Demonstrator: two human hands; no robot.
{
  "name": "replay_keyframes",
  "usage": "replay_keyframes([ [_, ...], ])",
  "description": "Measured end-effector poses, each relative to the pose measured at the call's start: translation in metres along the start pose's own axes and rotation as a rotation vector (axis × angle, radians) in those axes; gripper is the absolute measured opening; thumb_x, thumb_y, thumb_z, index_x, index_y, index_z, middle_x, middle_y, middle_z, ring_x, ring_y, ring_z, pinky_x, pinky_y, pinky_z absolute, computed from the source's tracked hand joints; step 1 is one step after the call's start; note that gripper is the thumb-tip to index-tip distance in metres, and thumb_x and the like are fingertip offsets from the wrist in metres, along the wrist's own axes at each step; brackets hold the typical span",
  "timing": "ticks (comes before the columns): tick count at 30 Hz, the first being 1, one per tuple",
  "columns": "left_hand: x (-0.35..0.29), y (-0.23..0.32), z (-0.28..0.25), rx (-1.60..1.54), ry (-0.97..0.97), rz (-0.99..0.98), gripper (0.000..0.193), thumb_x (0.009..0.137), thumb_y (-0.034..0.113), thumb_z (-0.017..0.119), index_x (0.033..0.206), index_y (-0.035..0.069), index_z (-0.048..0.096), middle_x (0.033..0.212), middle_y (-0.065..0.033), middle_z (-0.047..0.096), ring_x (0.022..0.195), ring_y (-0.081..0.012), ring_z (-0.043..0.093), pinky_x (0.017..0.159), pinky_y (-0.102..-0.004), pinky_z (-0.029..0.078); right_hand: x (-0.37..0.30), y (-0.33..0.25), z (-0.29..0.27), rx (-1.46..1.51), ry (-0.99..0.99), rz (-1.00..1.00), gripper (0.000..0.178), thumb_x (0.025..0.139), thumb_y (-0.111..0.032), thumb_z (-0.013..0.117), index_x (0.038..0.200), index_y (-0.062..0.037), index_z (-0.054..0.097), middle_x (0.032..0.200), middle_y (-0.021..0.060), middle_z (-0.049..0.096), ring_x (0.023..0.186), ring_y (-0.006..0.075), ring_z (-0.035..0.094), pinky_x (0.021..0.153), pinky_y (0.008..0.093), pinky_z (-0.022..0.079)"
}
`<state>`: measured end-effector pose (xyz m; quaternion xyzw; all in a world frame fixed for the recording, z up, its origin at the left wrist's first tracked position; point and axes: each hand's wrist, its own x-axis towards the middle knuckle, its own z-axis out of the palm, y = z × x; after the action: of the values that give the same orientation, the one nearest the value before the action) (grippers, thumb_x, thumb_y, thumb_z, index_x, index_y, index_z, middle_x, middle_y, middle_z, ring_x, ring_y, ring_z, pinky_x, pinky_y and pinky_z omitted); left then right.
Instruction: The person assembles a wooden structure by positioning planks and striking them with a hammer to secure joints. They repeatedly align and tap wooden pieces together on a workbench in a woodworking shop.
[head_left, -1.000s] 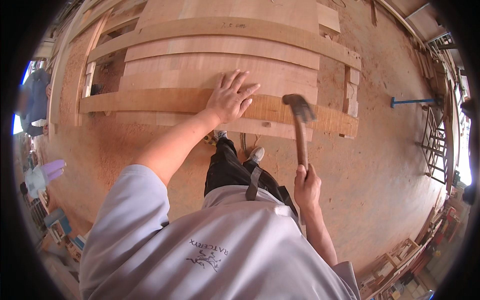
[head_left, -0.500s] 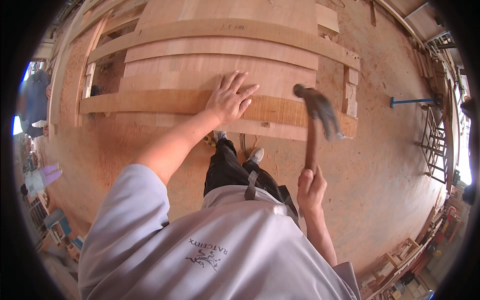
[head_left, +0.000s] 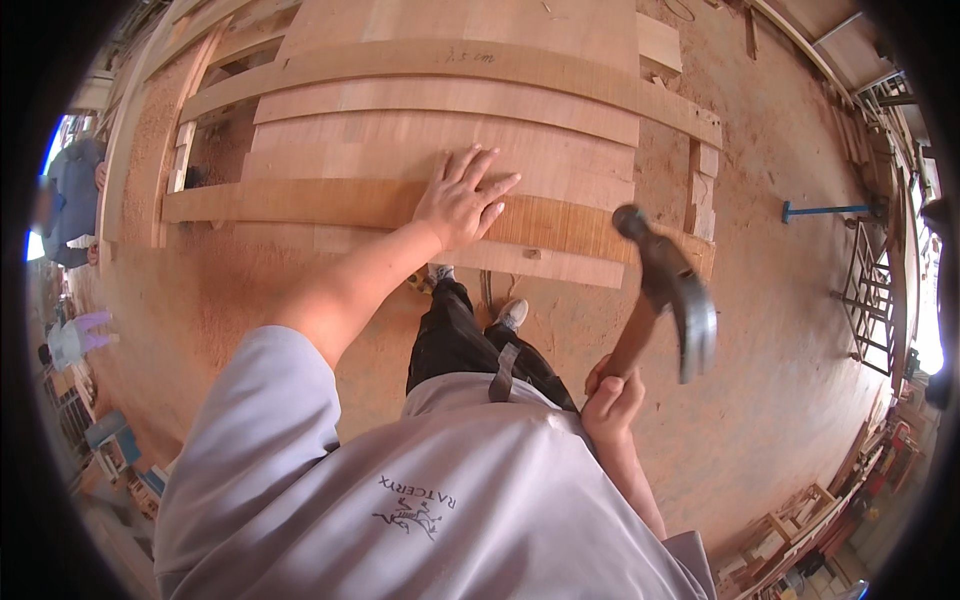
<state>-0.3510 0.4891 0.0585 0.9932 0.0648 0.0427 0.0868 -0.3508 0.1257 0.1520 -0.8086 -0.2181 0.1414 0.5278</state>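
My left hand [head_left: 458,205] lies with fingers spread on a pale wooden panel [head_left: 370,140] and the near wooden strip [head_left: 300,203] that crosses it. A claw hammer [head_left: 668,275] with a dark metal head and a brown wooden handle is in my right hand [head_left: 611,402], whose fingers wrap round the handle's lower end. Its head is raised, the claw toward the right and the round face toward the strip's right end. A second wooden strip [head_left: 480,68], with handwriting on it, crosses the panel farther away.
Wooden blocks [head_left: 702,185] sit under the strips' right ends. A blue T-shaped tool [head_left: 825,209] and a dark metal rack [head_left: 868,295] stand on the right. Another person [head_left: 72,200] is at the far left. Timber offcuts [head_left: 790,530] lie at the lower right.
My right hand has drawn the hammer back toward me, and its head has swung right and up nearer the camera. My left hand stays on the wood.
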Motion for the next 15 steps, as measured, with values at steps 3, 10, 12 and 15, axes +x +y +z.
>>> replay_keyframes([
  [3, -0.001, -0.001, 0.004, 0.012, 0.008, 0.017, 0.053, 0.1, 0.034, 0.054, 0.152, 0.034, 0.044, 0.164, -0.0119, 0.027, 0.15, -0.0381, 0.026, 0.12, -0.0626, 0.023, 0.009, 0.035, 0.013, -0.359, -0.094, 0.283, 0.049, 0.103, -0.044, 0.05, 0.09, 0.0032, 0.056, 0.066, 0.0139, 0.057, 0.061, 0.0283, 0.06, 0.054, 0.0374, 0.046],
  [10, 0.001, 0.002, -0.001, 0.014, 0.0, 0.015, 0.053, 0.101, 0.035, 0.053, 0.153, 0.034, 0.042, 0.163, -0.013, 0.03, 0.15, -0.0384, 0.027, 0.119, -0.0632, 0.023, -0.004, 0.018, 0.001, -0.079, -0.011, 0.155, 0.043, 0.103, -0.037, 0.053, 0.094, 0.0042, 0.058, 0.067, 0.0254, 0.06, 0.067, 0.0449, 0.067, 0.057, 0.0466, 0.05],
  [12, 0.0, 0.003, -0.001, 0.02, 0.015, 0.012, 0.052, 0.101, 0.035, 0.053, 0.152, 0.034, 0.043, 0.161, -0.0135, 0.033, 0.149, -0.0383, 0.028, 0.119, -0.0631, 0.024, 0.004, 0.035, 0.01, -0.351, -0.115, 0.304, 0.04, 0.102, -0.035, 0.055, 0.1, 0.0049, 0.061, 0.072, 0.0294, 0.062, 0.069, 0.0504, 0.064, 0.058, 0.05, 0.049],
  [15, -0.004, -0.002, 0.001, -0.04, 0.087, 0.012, 0.048, 0.1, 0.036, 0.054, 0.148, 0.031, 0.05, 0.158, -0.0134, 0.038, 0.146, -0.0381, 0.032, 0.117, -0.0618, 0.028, 0.022, 0.034, 0.009, -0.382, -0.154, 0.364, 0.036, 0.103, -0.03, 0.054, 0.097, 0.0046, 0.062, 0.07, 0.0285, 0.061, 0.067, 0.0498, 0.062, 0.057, 0.0482, 0.047],
])
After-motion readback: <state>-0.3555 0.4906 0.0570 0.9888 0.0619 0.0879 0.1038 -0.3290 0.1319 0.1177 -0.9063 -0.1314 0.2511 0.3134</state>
